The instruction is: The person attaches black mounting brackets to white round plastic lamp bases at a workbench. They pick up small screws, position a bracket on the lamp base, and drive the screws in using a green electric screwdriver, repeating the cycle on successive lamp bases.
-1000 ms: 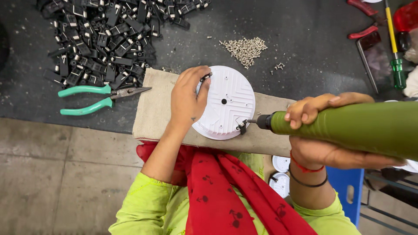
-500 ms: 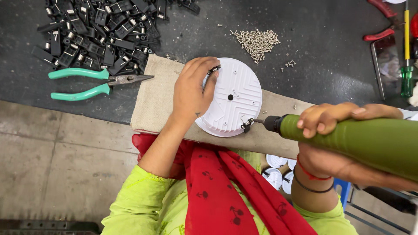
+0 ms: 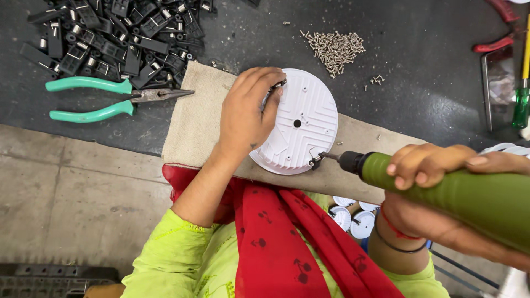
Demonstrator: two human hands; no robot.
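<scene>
A round white plastic disc [image 3: 302, 124] with ribs and a centre hole lies on a beige cloth pad [image 3: 196, 118]. My left hand [image 3: 245, 113] presses down on the disc's left side, fingers over a small black clip at its upper left rim. My right hand [image 3: 436, 165] grips a green electric screwdriver [image 3: 464, 193]. The screwdriver's bit touches a small black part at the disc's lower right rim [image 3: 316, 161].
Green-handled pliers [image 3: 105, 99] lie left of the pad, below a heap of black plastic clips [image 3: 110, 36]. A pile of small screws [image 3: 335, 47] sits beyond the disc. Red-handled tools [image 3: 499, 27] and a green screwdriver [image 3: 521, 105] lie far right. Several white discs [image 3: 350, 215] sit below the bench.
The view has shifted slightly, so everything sits a little more to the right and lower. Both hands keep their hold; the bit stays at the disc's lower right rim.
</scene>
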